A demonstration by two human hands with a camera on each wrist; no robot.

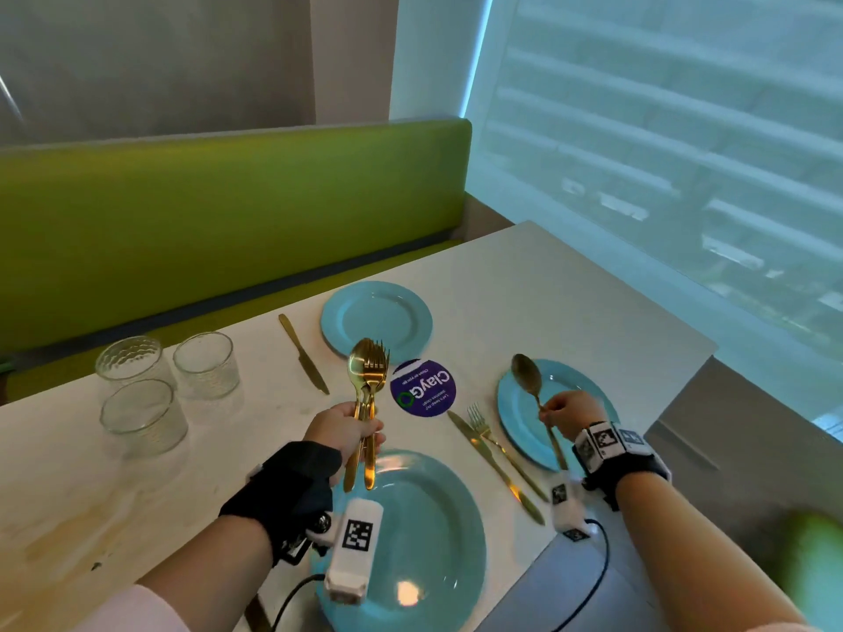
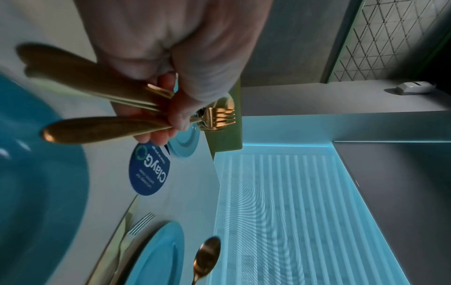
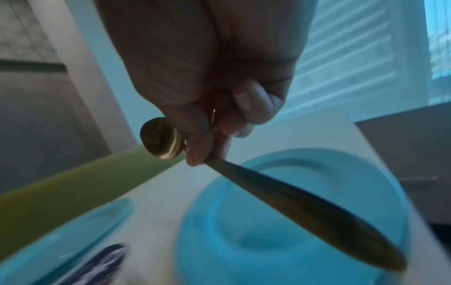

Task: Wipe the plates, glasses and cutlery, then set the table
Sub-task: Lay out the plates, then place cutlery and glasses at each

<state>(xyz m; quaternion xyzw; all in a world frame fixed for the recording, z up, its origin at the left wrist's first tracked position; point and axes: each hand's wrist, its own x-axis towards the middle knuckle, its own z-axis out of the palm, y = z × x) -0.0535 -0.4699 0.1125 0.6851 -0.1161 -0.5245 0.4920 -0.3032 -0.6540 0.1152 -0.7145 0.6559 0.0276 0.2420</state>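
My left hand (image 1: 349, 428) grips a bundle of gold cutlery (image 1: 368, 385), a spoon and forks, upright above the near blue plate (image 1: 438, 517); the same bundle (image 2: 136, 113) fills the left wrist view. My right hand (image 1: 570, 415) pinches a single gold spoon (image 1: 529, 380) over the right blue plate (image 1: 515, 412), its handle (image 3: 305, 208) slanting down toward the wrist. A third blue plate (image 1: 378, 319) lies at the far edge. A gold knife (image 1: 495, 474) and fork (image 1: 502, 449) lie left of the right plate. Another knife (image 1: 303, 353) lies left of the far plate.
Three clear glasses (image 1: 150, 385) stand together at the left of the white table (image 1: 570, 303). A round purple sticker (image 1: 423, 387) marks the table's middle. A green bench back (image 1: 228, 212) runs behind the table, and a window with blinds is on the right.
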